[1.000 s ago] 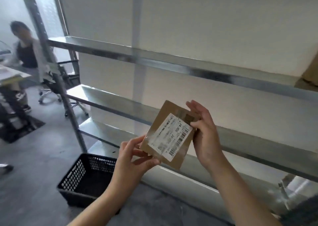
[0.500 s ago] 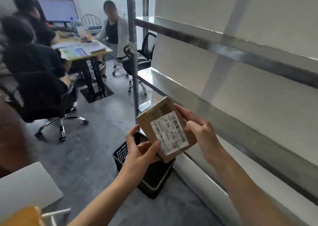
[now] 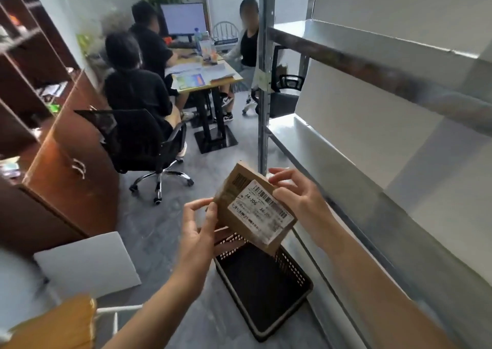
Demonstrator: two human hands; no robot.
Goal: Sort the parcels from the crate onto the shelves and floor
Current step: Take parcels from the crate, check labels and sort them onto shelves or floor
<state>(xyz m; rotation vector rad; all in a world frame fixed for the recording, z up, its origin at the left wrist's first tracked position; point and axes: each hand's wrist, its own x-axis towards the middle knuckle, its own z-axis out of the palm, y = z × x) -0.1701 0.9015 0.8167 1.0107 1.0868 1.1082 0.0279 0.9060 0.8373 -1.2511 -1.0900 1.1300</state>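
Note:
A small brown cardboard parcel (image 3: 250, 207) with a white barcode label is held in the air in front of me, label facing up. My left hand (image 3: 198, 229) grips its left edge with fingers and thumb. My right hand (image 3: 300, 202) pinches its right edge. Directly below stands a black plastic crate (image 3: 266, 287) on the grey floor, and it looks empty inside. The metal shelves (image 3: 332, 162) run along my right side, with bare boards in view.
A shelf upright (image 3: 263, 82) stands just behind the parcel. Three people sit at a desk (image 3: 205, 80) with office chairs (image 3: 141, 141) ahead. A brown wooden cabinet (image 3: 66, 162) is at left. A white board (image 3: 87, 263) and a brown parcel (image 3: 53, 324) lie at lower left.
My view has swung left from the shelves toward the room and desk. Both hands kept hold of the parcel, which turned and now hangs above the crate.

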